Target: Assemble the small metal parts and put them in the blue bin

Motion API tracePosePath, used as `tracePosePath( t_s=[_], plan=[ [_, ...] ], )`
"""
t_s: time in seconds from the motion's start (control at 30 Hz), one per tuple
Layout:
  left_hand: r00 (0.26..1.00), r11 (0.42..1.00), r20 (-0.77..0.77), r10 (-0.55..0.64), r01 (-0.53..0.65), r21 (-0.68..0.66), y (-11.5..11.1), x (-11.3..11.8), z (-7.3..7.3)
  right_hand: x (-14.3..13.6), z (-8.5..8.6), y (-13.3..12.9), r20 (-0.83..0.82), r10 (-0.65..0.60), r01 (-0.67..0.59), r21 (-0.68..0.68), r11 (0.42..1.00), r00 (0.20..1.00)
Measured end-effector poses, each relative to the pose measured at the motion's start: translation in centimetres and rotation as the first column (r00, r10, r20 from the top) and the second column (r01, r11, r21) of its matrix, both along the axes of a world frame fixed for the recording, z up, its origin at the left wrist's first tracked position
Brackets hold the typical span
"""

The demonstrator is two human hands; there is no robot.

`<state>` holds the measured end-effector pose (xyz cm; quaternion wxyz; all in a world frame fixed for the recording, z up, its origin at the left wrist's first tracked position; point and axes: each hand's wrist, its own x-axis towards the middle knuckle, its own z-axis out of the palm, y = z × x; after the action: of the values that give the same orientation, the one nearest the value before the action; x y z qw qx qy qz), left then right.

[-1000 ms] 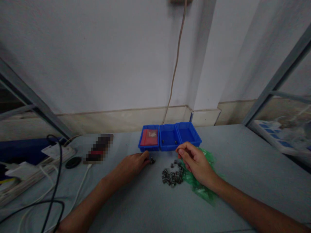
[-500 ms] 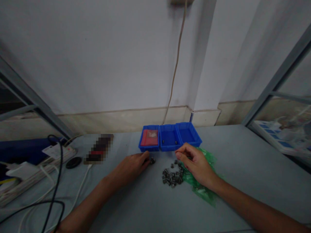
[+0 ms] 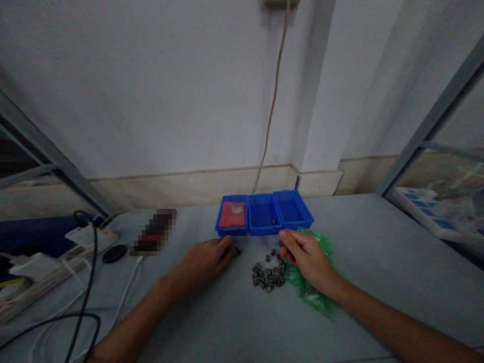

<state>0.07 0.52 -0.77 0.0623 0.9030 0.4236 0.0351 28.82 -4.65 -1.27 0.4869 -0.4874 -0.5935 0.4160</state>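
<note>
A loose pile of small metal screws [image 3: 267, 277] lies on the table between my hands. My left hand [image 3: 209, 256] rests on the table left of the pile, fingers curled in, with a few screws [image 3: 237, 249] at its thumb and fingertips. Over the right side of the pile, my right hand [image 3: 305, 253] is pinched, a small dark screw [image 3: 281, 244] showing at its fingertips. Behind the hands stand three joined blue bins. Two screws sit in the middle bin [image 3: 262, 204]; the left bin [image 3: 232, 233] holds a red packet [image 3: 231, 216].
A crumpled green plastic bag [image 3: 315, 297] lies under and beside my right hand. The right blue bin [image 3: 293, 206] stands near the wall. At left are a blurred-out phone [image 3: 155, 234], a black round disc [image 3: 114, 253], a power strip [image 3: 49, 275] and cables.
My right hand has drawn slightly back to the right from the front of the middle bin, and its fingers are curled tighter. My left hand has hardly moved.
</note>
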Motion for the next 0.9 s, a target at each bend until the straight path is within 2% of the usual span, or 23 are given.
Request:
tracePosePath(
  t_s=[0.2,0.47,0.9],
  plan=[
    [1.0,1.0,0.007,0.001,-0.001,-0.006,0.0,-0.04,-0.01,0.12,0.02,-0.03,0.04,-0.022,0.022,0.016,1.0,0.999],
    [1.0,1.0,-0.009,0.005,-0.005,-0.003,0.01,-0.05,0.01,-0.07,-0.12,0.18,-0.08,0.017,-0.015,0.03,0.999,0.997],
    [1.0,1.0,0.011,-0.006,0.006,-0.006,0.06,-0.1,0.03,-0.07,-0.09,0.28,-0.073,0.005,-0.003,0.021,1.0,0.997]
  ],
)
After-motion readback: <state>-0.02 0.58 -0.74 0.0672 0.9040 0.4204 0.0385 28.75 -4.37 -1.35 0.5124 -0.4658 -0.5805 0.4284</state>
